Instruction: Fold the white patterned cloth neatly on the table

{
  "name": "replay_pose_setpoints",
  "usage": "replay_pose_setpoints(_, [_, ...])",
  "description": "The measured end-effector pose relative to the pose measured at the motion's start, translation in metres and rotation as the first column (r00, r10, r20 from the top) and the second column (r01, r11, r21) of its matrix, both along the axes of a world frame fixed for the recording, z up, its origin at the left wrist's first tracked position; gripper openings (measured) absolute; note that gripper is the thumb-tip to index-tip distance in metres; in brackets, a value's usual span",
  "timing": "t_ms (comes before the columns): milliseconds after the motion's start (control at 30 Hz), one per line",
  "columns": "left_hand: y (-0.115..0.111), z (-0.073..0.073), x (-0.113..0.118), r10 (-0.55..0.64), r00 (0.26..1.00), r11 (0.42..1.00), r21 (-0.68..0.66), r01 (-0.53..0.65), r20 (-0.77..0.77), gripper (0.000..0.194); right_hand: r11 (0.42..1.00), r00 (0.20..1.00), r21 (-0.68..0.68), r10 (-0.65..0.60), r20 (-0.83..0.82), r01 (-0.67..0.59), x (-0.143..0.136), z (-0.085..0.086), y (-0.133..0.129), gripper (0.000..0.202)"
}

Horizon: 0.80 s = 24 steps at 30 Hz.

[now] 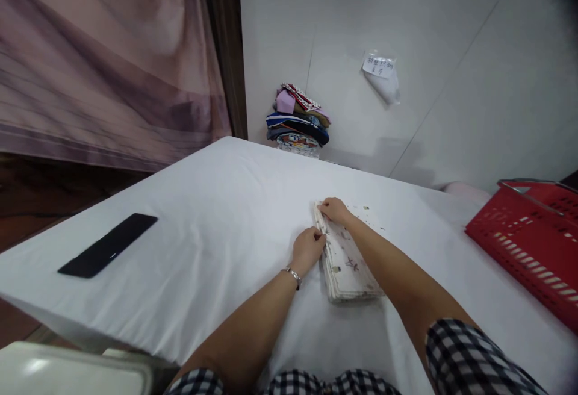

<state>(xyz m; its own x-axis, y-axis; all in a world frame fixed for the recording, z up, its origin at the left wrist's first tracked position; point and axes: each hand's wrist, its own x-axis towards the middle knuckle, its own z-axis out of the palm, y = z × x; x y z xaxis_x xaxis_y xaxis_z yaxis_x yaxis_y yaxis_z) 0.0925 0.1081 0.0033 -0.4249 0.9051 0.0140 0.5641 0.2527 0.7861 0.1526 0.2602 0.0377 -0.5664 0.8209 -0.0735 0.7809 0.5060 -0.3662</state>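
Note:
A folded cloth (pixel 347 262), off-white with small printed figures, lies in several layers on the white-covered table (pixel 217 220). At its left edge, my left hand (pixel 309 247) pinches the layers between thumb and fingers; a silver bracelet circles that wrist. Farther up, at the far left corner of the same cloth, my right hand (pixel 333 209) has its fingers closed on the edge. My right forearm crosses over the cloth and hides part of its right side.
A black flat slab (pixel 108 245) lies on the left of the table. At the right edge stands a red plastic basket (pixel 533 232). Folded clothes (pixel 298 121) are stacked beyond the far edge, by the wall. A pale stool-like surface (pixel 72 371) is at the lower left.

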Motion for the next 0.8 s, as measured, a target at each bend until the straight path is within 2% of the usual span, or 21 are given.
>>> replay_pose_setpoints(167, [0.001,-0.004,0.000,0.002,1.000,1.000,0.014,-0.002,-0.006,0.015,0.998,0.998,0.050,-0.041,0.038,0.039,-0.012,0.005,0.012,0.022])
replay_pose_setpoints(333, [0.002,-0.005,0.001,-0.001,1.000,1.000,0.009,0.001,-0.013,0.014,1.000,0.998,0.008,-0.001,0.062,0.000,-0.021,0.008,0.018,0.017])
replay_pose_setpoints(467, [0.002,-0.006,0.001,0.001,1.000,1.000,0.002,0.000,-0.021,0.014,0.999,1.000,-0.029,0.021,-0.001,-0.021,-0.024,0.011,0.018,0.020])
replay_pose_setpoints(800, [0.002,-0.006,0.000,-0.010,1.000,1.000,0.003,0.010,-0.028,0.014,0.986,0.979,-0.154,0.025,-0.201,-0.057,-0.007,-0.008,0.011,0.026])
